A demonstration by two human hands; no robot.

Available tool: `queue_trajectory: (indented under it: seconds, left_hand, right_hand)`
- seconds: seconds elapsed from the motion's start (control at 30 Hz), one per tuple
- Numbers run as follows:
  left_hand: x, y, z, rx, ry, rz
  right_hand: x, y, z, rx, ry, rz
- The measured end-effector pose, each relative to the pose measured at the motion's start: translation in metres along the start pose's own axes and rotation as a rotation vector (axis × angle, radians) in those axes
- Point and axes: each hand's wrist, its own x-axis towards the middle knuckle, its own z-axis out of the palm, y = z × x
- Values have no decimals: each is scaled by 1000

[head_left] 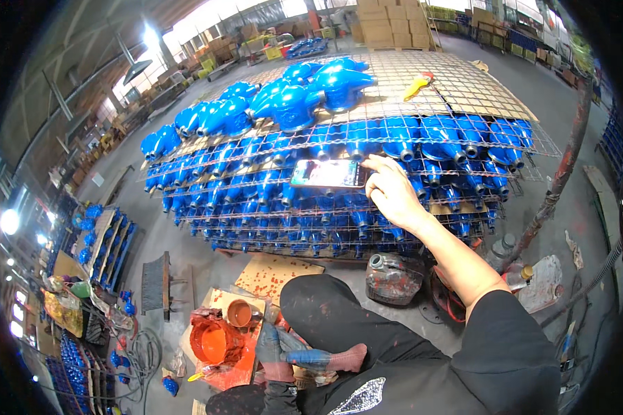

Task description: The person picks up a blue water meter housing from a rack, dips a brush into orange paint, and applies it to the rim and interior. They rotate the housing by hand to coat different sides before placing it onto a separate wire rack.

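Note:
My bare right hand (392, 191) reaches forward and grips the right end of a smartphone (325, 173). Its lit screen faces me, in front of stacked wire mesh racks (270, 220) full of glossy blue castings (294, 107). Low between my legs is my left hand (273, 351), in a stained grey and red work glove. It appears closed on a second, loose work glove (329, 357), blue with a red cuff; its fingers are partly hidden. Left of it are an orange-red paint tub (213, 342) and a small brown cup (239, 313).
A dirty plastic canister (393, 279) stands by the racks' foot, near a hanging dark hose (557, 183). A yellow-and-red tool (418, 85) lies on the top mesh. Red-spotted cardboard (275, 275) covers floor before me. Coiled cable (144, 354) lies at left, cartons (393, 26) farther back.

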Motion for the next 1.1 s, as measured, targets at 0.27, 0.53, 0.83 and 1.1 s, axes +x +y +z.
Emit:
queue_trajectory:
  seconds: [0.27, 0.53, 0.83, 1.1]
  left_hand:
    - [18, -57, -32, -343, -74, -146]
    - [17, -69, -35, -352, -85, -181]
    - [16, -77, -35, -362, -99, -212]
    - [19, -75, -28, -379, -116, -215]
  right_hand:
    - [-3, 3, 10, -32, -38, -5]
    - [-5, 9, 9, 65, 38, 3]
    - [-4, 7, 10, 75, 45, 4]
    - [-3, 5, 10, 59, 22, 13]
